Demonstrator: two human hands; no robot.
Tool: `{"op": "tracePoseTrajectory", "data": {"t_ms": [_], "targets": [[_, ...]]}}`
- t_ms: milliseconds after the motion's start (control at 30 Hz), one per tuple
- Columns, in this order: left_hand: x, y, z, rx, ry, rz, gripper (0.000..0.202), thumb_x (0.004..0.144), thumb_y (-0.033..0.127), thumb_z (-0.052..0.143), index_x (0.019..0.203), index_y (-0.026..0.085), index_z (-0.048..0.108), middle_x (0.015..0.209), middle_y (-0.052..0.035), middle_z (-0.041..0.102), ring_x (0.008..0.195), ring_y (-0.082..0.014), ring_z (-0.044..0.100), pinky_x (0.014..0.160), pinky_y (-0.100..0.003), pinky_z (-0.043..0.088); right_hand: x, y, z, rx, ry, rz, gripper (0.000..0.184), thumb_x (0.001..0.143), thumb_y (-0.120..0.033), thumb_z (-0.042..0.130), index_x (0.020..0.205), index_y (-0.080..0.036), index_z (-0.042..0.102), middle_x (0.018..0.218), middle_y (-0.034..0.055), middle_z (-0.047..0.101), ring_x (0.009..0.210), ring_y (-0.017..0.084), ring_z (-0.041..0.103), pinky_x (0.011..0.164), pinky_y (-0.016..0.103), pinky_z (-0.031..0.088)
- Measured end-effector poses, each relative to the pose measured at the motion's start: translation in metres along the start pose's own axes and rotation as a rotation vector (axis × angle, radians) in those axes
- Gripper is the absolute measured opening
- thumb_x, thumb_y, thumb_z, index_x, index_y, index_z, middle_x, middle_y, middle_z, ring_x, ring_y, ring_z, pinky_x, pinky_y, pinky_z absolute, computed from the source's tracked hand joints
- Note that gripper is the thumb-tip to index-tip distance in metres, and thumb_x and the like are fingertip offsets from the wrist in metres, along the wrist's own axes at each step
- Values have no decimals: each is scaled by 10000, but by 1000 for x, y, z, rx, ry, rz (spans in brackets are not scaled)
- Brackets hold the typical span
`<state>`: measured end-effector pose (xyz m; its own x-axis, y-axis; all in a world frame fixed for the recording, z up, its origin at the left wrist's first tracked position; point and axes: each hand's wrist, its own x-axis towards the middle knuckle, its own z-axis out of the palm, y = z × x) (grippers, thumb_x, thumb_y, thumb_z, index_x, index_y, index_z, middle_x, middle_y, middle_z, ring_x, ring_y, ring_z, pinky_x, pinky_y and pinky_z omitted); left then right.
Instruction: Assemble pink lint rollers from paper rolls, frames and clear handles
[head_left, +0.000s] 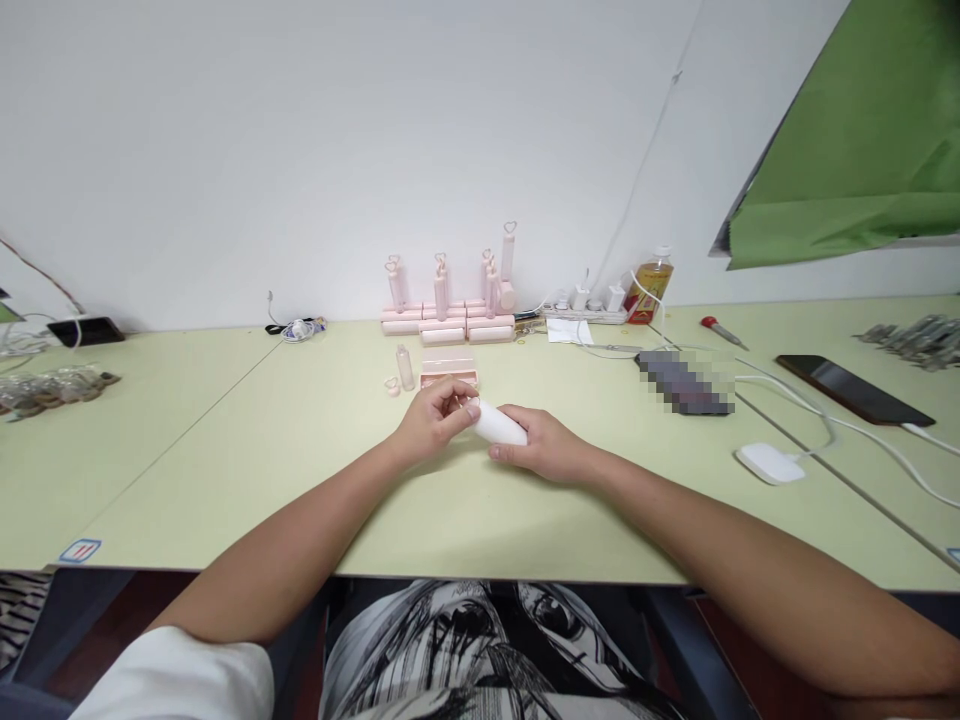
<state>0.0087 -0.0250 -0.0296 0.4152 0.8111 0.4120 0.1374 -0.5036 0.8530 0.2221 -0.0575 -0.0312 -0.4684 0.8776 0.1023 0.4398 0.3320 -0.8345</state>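
A white roll (501, 424), like a lint roller's paper roll, is held low over the table between my hands. My right hand (547, 445) wraps its right end, thumb below. At the other end, my left hand (439, 418) has thumb and fingers closed on the edge of the roll; what its fingertips pinch there is partly hidden. Just behind my left hand lies an open pink case (448, 362). Left of that case, a pale pink clear tube (405, 368) stands upright beside a small heart-shaped pink piece (392, 386).
Against the wall are several pink cases (444, 336) with upright heart-topped handles. To their right come a power strip (592, 312), a drink bottle (651, 287) and a red-handled screwdriver (721, 330). Phones, including a black phone (853, 388), a white charger (771, 463) and cables lie at right.
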Motion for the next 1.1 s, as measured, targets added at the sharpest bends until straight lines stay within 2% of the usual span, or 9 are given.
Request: {"op": "tracePoseTrajectory", "data": {"t_ms": [200,333,433,533,667,800,900,1000,1100], "targets": [[0,-4,1,-83,-17,29,487,830,562,585,1132,182,546,883,-17,490,624,-88,433,560,-232,374,1,-3,0,124,35,20,373,737,-427,707,963,-155,587,767,-6,551,648,133,467,564,246,351],[-2,-3,1,-119,-29,36,571,824,475,642,1296,252,411,990,-13,464,607,-57,412,554,-212,377,3,-2,0,292,28,111,401,756,-479,686,957,-167,533,634,-43,501,529,108,433,483,239,343],[-3,-2,2,-89,-6,21,730,797,414,692,1394,302,287,1014,-2,460,585,-44,399,559,-208,377,4,1,0,357,55,129,401,764,-483,682,966,-173,526,639,-38,515,529,113,462,462,237,368],[-2,-1,3,-33,-17,10,635,813,412,669,1361,260,386,924,10,479,577,-54,394,554,-215,360,5,4,1,372,68,126,390,764,-470,688,964,-174,531,652,-35,519,534,114,483,451,233,377],[0,0,0,14,-139,-40,456,842,427,619,1223,182,565,730,28,471,616,-94,423,585,-236,361,5,6,1,391,70,144,389,768,-458,686,986,-177,528,704,-24,545,536,115,514,441,231,390],[0,-1,-3,78,-239,-123,561,841,427,606,1351,211,517,768,15,526,665,-113,470,641,-254,395,4,3,0,441,81,193,416,803,-431,643,1129,-215,500,842,6,598,564,127,573,438,233,438],[-3,0,-2,185,-309,-153,658,840,407,591,1453,253,407,800,12,572,687,-126,511,662,-261,411,2,-1,0,476,76,247,569,813,-371,620,1324,-306,379,872,2,600,556,142,604,427,249,477],[-3,1,-1,369,-283,-192,639,816,395,594,1418,223,466,784,-3,619,690,-157,552,650,-276,407,0,-6,0,521,62,275,712,802,-338,621,1411,-388,256,906,0,602,564,152,632,456,287,529],[0,-1,-3,586,-155,-301,583,820,423,563,1344,169,542,831,-56,673,756,-211,602,660,-304,410,0,-8,0,535,49,290,642,797,-360,630,1360,-378,323,913,1,605,585,161,648,483,311,551]]}}
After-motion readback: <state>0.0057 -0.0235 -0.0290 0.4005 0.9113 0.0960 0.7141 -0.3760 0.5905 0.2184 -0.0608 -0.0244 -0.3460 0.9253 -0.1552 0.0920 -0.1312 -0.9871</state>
